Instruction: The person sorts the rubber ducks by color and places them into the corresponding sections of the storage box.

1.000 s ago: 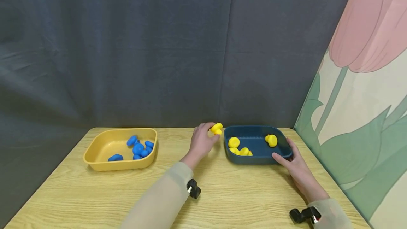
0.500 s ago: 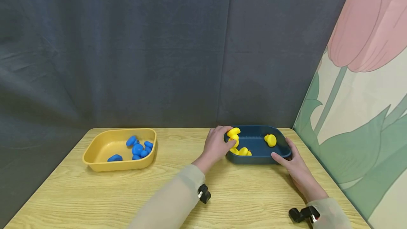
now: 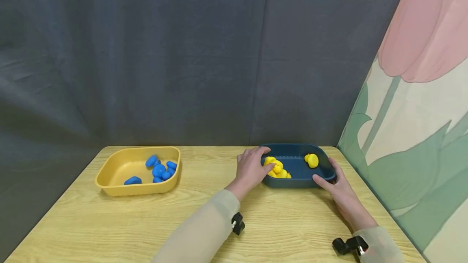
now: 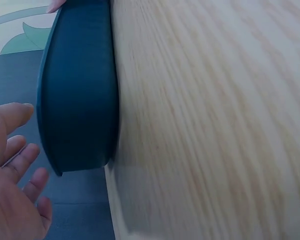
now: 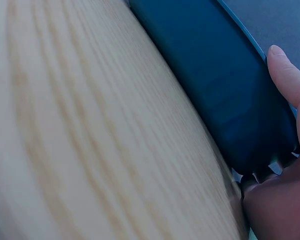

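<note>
A dark blue tray (image 3: 297, 182) stands at the table's back right and holds several yellow toy ducks (image 3: 276, 168), one of them apart (image 3: 312, 160) at its far right. My left hand (image 3: 260, 159) hovers at the tray's left rim beside the heap of ducks. Its fingers are loosely spread and hold nothing, as the left wrist view (image 4: 12, 170) shows next to the tray wall (image 4: 80, 100). My right hand (image 3: 329, 175) grips the tray's front right corner, thumb (image 5: 289, 75) over the rim of the wall (image 5: 215, 85).
A yellow tray (image 3: 109, 184) with several blue pieces (image 3: 159, 169) sits at the back left of the wooden table (image 3: 292, 222). A dark curtain (image 3: 183, 52) hangs behind, and a tulip-printed panel (image 3: 413, 113) walls off the right side.
My left hand carried a yellow duck rightward over the blue tray's left rim and let it go among the ducks there. The right hand stayed on the tray's corner.
</note>
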The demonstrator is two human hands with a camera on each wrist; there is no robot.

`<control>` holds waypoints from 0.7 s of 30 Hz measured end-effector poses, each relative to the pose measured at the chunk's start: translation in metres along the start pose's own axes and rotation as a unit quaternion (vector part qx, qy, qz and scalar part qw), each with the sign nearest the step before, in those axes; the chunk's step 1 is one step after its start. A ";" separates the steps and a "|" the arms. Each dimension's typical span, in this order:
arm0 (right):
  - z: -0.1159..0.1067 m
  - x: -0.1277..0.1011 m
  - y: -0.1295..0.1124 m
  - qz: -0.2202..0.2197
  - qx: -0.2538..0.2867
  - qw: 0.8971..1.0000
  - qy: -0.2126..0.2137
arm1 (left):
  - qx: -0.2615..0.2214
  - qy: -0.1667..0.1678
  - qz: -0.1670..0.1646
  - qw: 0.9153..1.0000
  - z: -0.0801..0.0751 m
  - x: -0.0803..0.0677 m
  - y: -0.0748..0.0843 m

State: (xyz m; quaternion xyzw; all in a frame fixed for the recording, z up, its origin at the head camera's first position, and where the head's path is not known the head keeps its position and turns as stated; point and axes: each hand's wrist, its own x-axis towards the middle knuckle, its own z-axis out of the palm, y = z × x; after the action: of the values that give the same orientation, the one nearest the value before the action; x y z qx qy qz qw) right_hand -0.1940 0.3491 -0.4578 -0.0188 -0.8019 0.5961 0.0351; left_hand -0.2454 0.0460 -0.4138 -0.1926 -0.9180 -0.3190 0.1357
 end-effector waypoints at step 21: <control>-0.015 -0.039 -0.027 -0.207 -0.262 0.935 0.115 | 0.124 0.012 0.037 0.992 -0.058 -0.046 -0.040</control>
State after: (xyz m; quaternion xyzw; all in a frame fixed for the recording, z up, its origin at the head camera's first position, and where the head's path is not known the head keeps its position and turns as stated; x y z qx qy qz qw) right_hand -0.1532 0.3531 -0.4290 0.0707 -0.9064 0.3377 0.2437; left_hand -0.2151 -0.0322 -0.4077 -0.2043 -0.9409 -0.1999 0.1816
